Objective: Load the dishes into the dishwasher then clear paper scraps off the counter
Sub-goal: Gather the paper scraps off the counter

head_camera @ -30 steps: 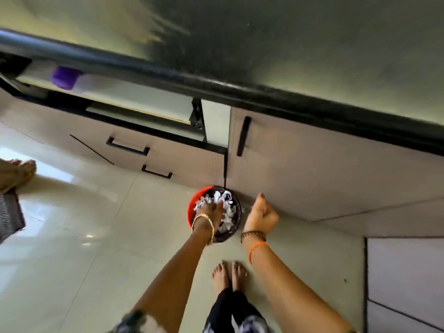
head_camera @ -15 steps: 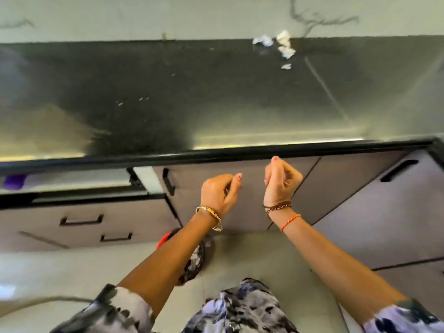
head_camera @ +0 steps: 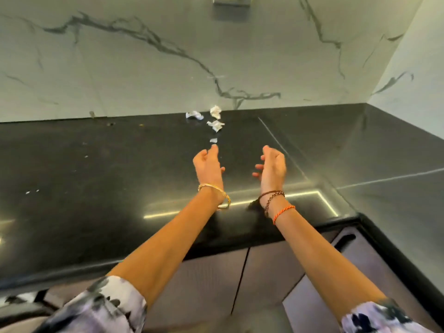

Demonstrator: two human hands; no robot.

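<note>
My left hand (head_camera: 208, 164) hovered over the black counter (head_camera: 96, 176), fingers loosely curled, holding nothing. The crumpled paper scraps (head_camera: 215, 125) lay just beyond it by the marble wall. My right hand (head_camera: 272, 168) hung relaxed, empty. Best to cup both hands and sweep the scraps together.

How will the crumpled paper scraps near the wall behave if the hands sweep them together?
The paper scraps look thin and crumpled, so probably very light and floppy. On the glossy black counter they would likely slide easily and might scatter.
</note>
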